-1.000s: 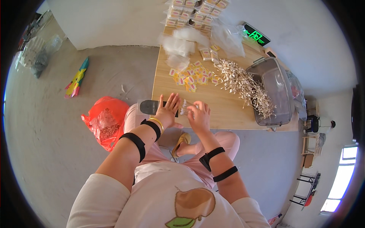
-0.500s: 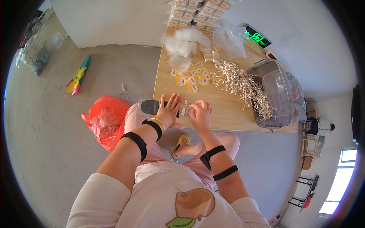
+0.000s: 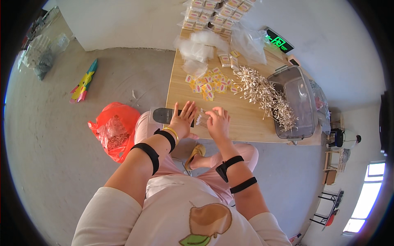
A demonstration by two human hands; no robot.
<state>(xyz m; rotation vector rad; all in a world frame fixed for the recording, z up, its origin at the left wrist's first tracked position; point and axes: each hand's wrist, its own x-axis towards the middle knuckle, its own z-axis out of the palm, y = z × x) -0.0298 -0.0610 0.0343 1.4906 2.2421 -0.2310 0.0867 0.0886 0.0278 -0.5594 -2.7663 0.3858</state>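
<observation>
left hand (image 3: 183,119) flat, fingers spread | right hand (image 3: 218,122) fingers curled

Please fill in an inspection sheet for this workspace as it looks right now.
Surface: wooden table, bare along its near edge.
Job's things: small bundle of cotton swabs between the hands; loose heap of swabs; yellow sachets.
Clutter: clear plastic bags, stacked small boxes, clear lidded bin, dark flat device at the table's edge.
Grippers: left hand flat, fingers spread, beside the bundle; right hand touching the bundle, grip unclear.
Cables: nothing seen.
Surroundings: concrete floor, red plastic bag, colourful toy, stools at far right.
</observation>
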